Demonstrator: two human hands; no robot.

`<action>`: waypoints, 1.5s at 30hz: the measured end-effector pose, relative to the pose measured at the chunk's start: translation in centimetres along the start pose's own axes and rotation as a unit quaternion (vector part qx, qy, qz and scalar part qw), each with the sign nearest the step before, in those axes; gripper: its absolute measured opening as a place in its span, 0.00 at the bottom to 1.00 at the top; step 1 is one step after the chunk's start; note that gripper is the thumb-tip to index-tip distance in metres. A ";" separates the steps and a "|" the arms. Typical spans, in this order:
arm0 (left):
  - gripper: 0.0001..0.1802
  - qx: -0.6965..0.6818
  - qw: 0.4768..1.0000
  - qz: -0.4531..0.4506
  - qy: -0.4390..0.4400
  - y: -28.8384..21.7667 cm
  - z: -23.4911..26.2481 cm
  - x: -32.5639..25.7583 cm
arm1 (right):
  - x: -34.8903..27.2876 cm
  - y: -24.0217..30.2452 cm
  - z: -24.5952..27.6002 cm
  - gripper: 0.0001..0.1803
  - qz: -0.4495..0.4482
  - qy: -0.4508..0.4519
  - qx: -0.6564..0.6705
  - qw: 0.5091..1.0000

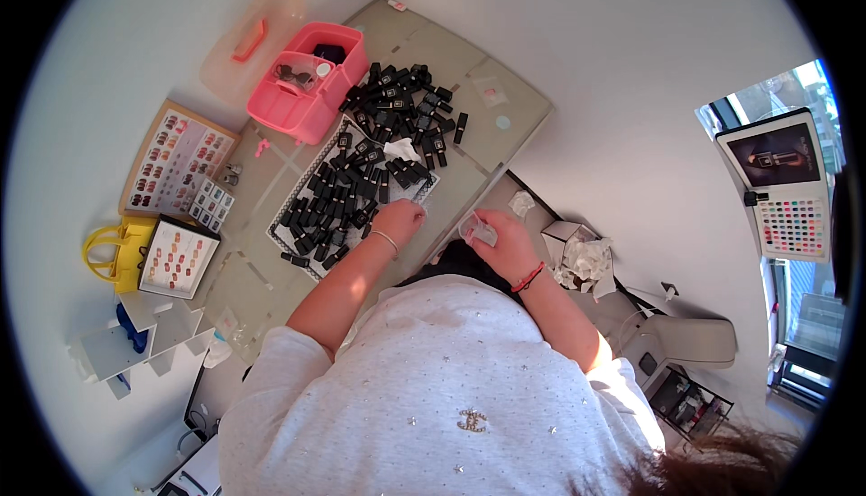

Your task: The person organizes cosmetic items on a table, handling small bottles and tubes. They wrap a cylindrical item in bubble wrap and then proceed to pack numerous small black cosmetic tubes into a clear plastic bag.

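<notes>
My right hand [507,245] is closed around a small clear plastic cup [476,228], held just off the table's near right edge. My left hand [400,224] is curled closed over the near edge of a tray [279,214] with a black-and-white rim. Whatever its fingers may hold is hidden. Many black bottles [336,194], like nail polish bottles, lie and stand in the tray. More black bottles [410,104] are heaped on the table beyond it. A crumpled white tissue [402,149] rests among them.
A pink storage box [311,117] stands at the back of the glass-topped table [248,252]. Colour sample boards [176,158] and a yellow bag [135,242] sit to the left. On the floor at right are a box of crumpled paper [582,257] and a chair [690,340].
</notes>
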State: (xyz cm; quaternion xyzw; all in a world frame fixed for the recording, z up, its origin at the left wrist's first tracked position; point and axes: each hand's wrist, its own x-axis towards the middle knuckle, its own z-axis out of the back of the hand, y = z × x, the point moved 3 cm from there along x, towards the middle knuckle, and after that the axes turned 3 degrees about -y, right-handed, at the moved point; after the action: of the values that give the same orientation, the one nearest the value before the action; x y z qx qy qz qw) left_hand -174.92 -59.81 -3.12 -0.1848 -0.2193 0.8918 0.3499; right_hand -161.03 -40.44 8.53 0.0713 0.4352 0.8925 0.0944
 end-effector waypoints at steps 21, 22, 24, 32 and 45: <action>0.10 0.084 0.994 0.066 -0.001 0.1 -1.3 0.1 | 0.2 -0.4 0.1 0.21 -0.012 -0.011 0.008 1.000; 0.10 -0.001 0.998 0.057 -0.023 -0.5 -0.3 0.2 | 0.2 -0.5 0.1 0.21 -0.012 -0.012 0.007 1.000; 0.08 -0.168 0.982 0.044 -0.069 -1.7 1.9 0.2 | 0.3 -0.5 0.0 0.22 -0.015 -0.005 0.010 1.000; 0.06 -0.343 0.931 -0.093 -0.080 -8.3 6.9 -0.9 | 0.5 -0.4 -0.7 0.23 -0.023 0.008 0.007 1.000; 0.08 -0.111 0.989 0.013 -0.094 0.3 -0.5 0.9 | 0.3 -0.8 -0.2 0.22 0.000 -0.007 0.004 1.000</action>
State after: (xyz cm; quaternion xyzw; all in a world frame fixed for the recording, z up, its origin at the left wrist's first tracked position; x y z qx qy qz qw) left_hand -175.47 -59.24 -3.87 -0.1411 -0.3467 0.8797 0.2933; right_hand -161.33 -40.07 7.78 0.0782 0.4378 0.8903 0.0976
